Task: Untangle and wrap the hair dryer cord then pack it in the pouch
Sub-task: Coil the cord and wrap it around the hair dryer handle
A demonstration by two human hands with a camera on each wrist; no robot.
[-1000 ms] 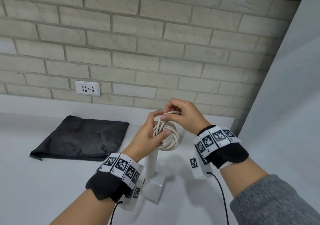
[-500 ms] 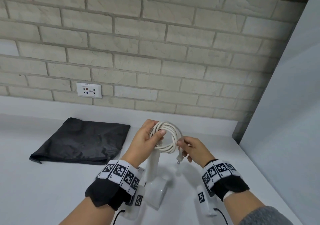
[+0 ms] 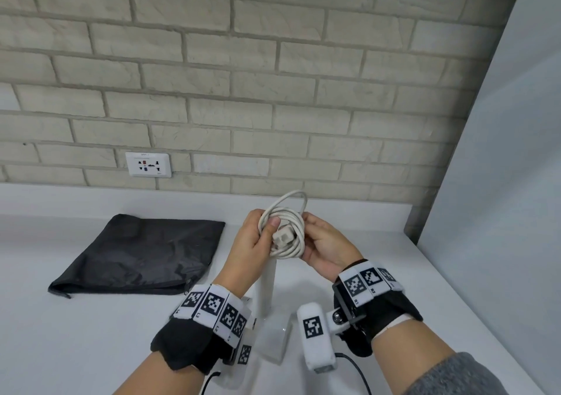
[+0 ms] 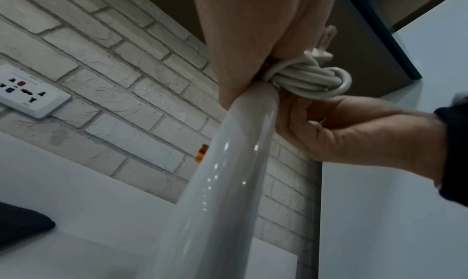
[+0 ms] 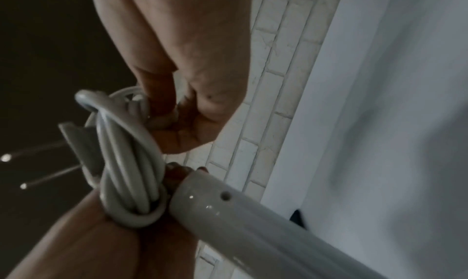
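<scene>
From the head view, the left hand [image 3: 253,244] grips the coiled white cord [image 3: 285,232] above the counter [image 3: 91,334], thumb on the bundle; the right hand [image 3: 326,247] curls round its far side, fingertips hidden. The plug [image 3: 283,237] pokes through the coil. The hair dryer [image 3: 267,291] hangs below, partly hidden behind the wrists. The black pouch [image 3: 142,253] lies flat left (well apart), under a wall socket [image 3: 148,164].

From the left wrist, the glossy handle [image 4: 215,193] fills the frame, coil [image 4: 311,79] at its top.

The right wrist view is blurred: one loop cinches the bundle [image 5: 126,163].
</scene>
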